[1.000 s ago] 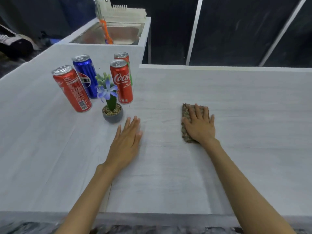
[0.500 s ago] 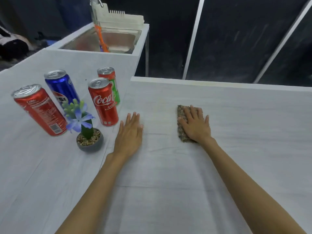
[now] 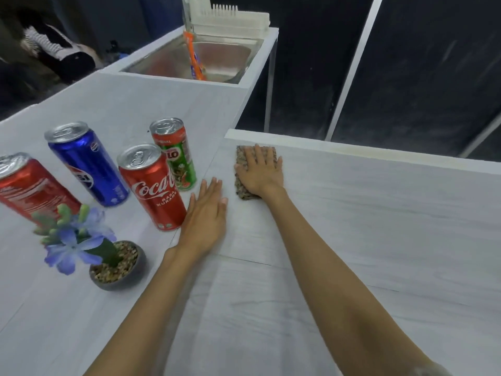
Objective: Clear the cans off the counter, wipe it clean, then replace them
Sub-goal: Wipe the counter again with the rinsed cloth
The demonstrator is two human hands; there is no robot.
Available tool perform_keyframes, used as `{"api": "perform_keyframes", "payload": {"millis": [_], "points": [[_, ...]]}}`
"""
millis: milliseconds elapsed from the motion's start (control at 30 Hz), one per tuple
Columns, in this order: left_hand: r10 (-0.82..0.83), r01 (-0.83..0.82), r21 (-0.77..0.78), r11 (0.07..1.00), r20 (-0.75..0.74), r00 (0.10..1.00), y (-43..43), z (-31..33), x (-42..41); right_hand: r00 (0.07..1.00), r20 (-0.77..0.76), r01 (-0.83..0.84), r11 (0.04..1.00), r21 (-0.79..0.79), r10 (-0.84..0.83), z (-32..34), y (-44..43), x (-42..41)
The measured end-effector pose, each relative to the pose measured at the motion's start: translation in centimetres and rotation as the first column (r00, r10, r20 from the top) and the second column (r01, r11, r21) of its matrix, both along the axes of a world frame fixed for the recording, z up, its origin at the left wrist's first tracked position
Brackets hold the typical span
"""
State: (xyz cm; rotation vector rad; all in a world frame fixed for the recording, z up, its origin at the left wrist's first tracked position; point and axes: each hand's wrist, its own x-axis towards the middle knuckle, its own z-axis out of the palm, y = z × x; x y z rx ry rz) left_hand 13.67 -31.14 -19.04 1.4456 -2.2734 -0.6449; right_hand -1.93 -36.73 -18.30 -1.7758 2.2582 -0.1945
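Cans, four of them, stand grouped on the left part of the pale wood-grain tabletop [image 3: 352, 240], and both bare forearms reach in from the near edge.

Nearest on the left is a small potted plant [image 3: 116, 267], a dark round pot filled with pebbles, with blue flowers leaning to the left. Just beyond it, at the left edge of the view, stands a red can [image 3: 29, 188], partly cut off by the frame and partly behind the flowers.

The left hand [image 3: 206, 221] lies palm down on the tabletop, fingers straight and close together, gripping nothing. It sits just beside the base of the Coca-Cola can [image 3: 151, 188]; whether the two touch cannot be told. Behind and to the left of that can stands a blue Pepsi can [image 3: 86, 166], and behind and to the right stands a green and red can [image 3: 176, 156], the farthest of the four. All four have their tops up and their pull tabs in place.

Farther on and to the right, the right hand [image 3: 260, 172] presses flat on a speckled brown cloth [image 3: 242, 193], fingers spread and straight, covering most of it. The cloth lies near the far edge of the tabletop, close to the inner corner where it meets the left section.

Beyond the cans, the left section runs on to a steel sink [image 3: 225, 54], where an orange object [image 3: 193, 58] leans against the basin. A white dish rack [image 3: 230, 20] sits behind the sink, and dark panels with metal frames [image 3: 352, 63] close off the back.
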Motion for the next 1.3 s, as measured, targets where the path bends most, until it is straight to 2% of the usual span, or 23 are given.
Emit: {"api": "perform_keyframes", "payload": {"millis": [100,267,333,467,533,667,800,900,1000,1067,1167,1233,1300], "points": [[-0.003,0.003,-0.003,1.000,-0.008,1.000,0.2,-0.1,0.1,0.978,-0.019,-0.206,0.978,-0.023,0.206,-0.4,1.5,1.2],[-0.010,0.008,-0.023,1.000,-0.099,0.995,0.7,0.6,0.8,0.897,-0.027,-0.440,0.889,-0.127,0.440,-1.6,8.8,-0.4],[-0.034,0.033,-0.011,0.999,-0.082,0.996,0.9,0.9,1.1,0.910,-0.058,-0.415,0.904,-0.104,0.411,-1.4,8.4,-4.0],[-0.071,0.071,-0.002,0.997,0.011,0.997,1.8,0.7,1.8,0.997,-0.037,-0.063,0.998,-0.011,0.063,-0.4,2.9,-9.7],[-0.069,0.069,-0.001,0.998,0.029,0.997,2.4,0.6,1.9,0.999,-0.034,0.000,1.000,-0.005,0.000,-0.3,0.3,-8.8],[-0.074,0.073,0.017,0.997,0.076,0.994,3.8,0.6,2.3,0.974,-0.039,-0.223,0.975,-0.011,0.222,-0.7,0.8,-1.8],[-0.079,0.079,-0.004,0.997,0.080,0.994,6.2,0.9,3.8,0.905,-0.041,-0.426,0.899,-0.103,0.424,-1.4,9.2,2.7],[-0.111,0.112,-0.007,0.994,0.084,0.990,8.6,1.2,5.4,0.859,-0.059,-0.511,0.847,-0.149,0.508,-1.9,15.6,2.1],[-0.118,0.121,-0.018,0.993,0.133,0.984,11.0,1.3,6.7,0.901,-0.079,-0.431,0.899,-0.072,0.426,-1.2,15.9,-1.3],[-0.105,0.112,-0.029,0.993,0.165,0.981,12.4,1.3,7.3,0.966,-0.055,-0.254,0.967,-0.011,0.253,-0.4,14.6,-2.6],[-0.112,0.117,-0.017,0.993,0.168,0.979,14.4,1.1,8.5,0.996,-0.059,-0.063,0.998,0.012,0.064,-0.1,14.7,-0.7],[-0.142,0.142,0.006,0.990,0.144,0.979,15.7,1.0,9.8,0.994,-0.057,-0.094,0.995,-0.015,0.093,-0.6,17.3,3.1],[-0.163,0.163,0.009,0.987,0.113,0.980,16.7,0.8,11.3,0.980,-0.048,-0.198,0.976,-0.090,0.194,-1.3,21.2,7.6]]}}
